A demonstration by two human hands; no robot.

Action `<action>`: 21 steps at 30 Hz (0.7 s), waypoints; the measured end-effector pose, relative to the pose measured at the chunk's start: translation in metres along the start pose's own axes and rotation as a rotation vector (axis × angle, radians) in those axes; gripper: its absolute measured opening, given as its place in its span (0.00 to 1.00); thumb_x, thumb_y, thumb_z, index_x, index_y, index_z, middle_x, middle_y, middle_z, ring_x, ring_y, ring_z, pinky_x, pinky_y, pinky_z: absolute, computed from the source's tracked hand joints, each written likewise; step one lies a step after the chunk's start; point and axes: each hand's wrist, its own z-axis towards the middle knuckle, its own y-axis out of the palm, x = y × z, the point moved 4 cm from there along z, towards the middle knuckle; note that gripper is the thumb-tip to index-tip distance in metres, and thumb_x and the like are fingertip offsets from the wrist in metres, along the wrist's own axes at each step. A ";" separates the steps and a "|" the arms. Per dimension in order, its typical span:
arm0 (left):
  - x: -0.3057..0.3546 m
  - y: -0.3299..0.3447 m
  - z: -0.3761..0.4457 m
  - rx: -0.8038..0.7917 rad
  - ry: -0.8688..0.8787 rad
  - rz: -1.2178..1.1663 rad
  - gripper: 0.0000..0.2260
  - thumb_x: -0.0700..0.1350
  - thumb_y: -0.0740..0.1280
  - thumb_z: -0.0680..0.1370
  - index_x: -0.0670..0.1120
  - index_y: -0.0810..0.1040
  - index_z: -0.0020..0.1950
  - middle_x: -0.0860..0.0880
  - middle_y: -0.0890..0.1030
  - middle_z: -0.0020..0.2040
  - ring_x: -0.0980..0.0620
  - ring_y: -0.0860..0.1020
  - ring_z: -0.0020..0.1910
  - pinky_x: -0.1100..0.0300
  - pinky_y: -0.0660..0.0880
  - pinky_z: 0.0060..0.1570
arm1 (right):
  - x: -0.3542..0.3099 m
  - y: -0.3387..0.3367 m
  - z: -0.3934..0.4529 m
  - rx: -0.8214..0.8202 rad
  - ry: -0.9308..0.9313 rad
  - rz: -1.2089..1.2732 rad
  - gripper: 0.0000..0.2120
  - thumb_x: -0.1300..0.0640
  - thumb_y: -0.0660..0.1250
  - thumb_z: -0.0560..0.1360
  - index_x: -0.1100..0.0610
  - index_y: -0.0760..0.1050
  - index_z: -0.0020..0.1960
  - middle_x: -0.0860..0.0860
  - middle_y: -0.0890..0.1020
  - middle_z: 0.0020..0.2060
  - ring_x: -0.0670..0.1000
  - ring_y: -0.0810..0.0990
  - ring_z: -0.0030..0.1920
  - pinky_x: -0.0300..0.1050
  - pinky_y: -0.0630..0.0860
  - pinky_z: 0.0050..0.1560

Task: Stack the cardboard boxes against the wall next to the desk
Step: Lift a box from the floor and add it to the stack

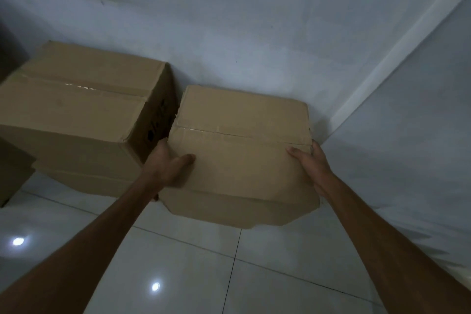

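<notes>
Brown cardboard fills the middle of the view: a smaller box, its top flaps sealed with a strip of clear tape, is held between a person's two bare hands close to a pale wall. The left hand grips the box's near left corner, thumb lying across the top flap and the fingers hidden down the left side. The right hand grips the near right corner the same way, thumb on the top and fingers wrapped over the right edge. Both forearms reach in from the bottom of the frame. The far edge of the box sits against or very near the wall; whether its base rests on the white tiled floor cannot be told from this angle. Just to its left stands a larger cardboard box, also taped shut, taller than the held one and with its back to the same wall; the two boxes are side by side with only a narrow dark gap between them. To the right, a second wall meets the first, forming a corner. Two bright spots of light reflect off the glossy tiles.
</notes>
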 end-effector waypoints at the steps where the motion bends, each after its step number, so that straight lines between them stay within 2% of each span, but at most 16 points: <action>1: 0.001 0.002 0.004 0.006 0.008 -0.016 0.34 0.50 0.72 0.75 0.44 0.60 0.75 0.42 0.70 0.71 0.39 0.70 0.68 0.43 0.70 0.64 | 0.001 0.000 0.004 0.009 0.001 0.006 0.30 0.50 0.77 0.70 0.51 0.73 0.69 0.50 0.81 0.61 0.54 0.80 0.59 0.55 0.76 0.64; 4: 0.004 0.002 0.013 0.006 0.035 -0.030 0.34 0.51 0.71 0.75 0.45 0.60 0.76 0.42 0.69 0.71 0.39 0.69 0.69 0.42 0.70 0.66 | 0.003 0.003 0.011 0.031 -0.002 0.038 0.27 0.53 0.76 0.72 0.52 0.73 0.69 0.50 0.81 0.61 0.54 0.80 0.59 0.52 0.77 0.62; 8: 0.003 -0.003 0.022 0.015 0.033 -0.020 0.35 0.53 0.71 0.75 0.45 0.58 0.76 0.42 0.69 0.71 0.38 0.69 0.69 0.40 0.69 0.67 | 0.005 0.008 0.017 0.042 0.000 0.058 0.30 0.51 0.77 0.70 0.51 0.72 0.70 0.50 0.81 0.60 0.54 0.81 0.58 0.56 0.77 0.62; 21: 0.002 -0.005 0.038 0.037 0.050 0.032 0.34 0.52 0.70 0.76 0.45 0.58 0.77 0.41 0.68 0.73 0.38 0.67 0.70 0.43 0.66 0.69 | 0.007 0.016 0.020 0.074 -0.022 0.030 0.30 0.51 0.76 0.72 0.51 0.70 0.71 0.50 0.80 0.61 0.54 0.79 0.60 0.54 0.77 0.63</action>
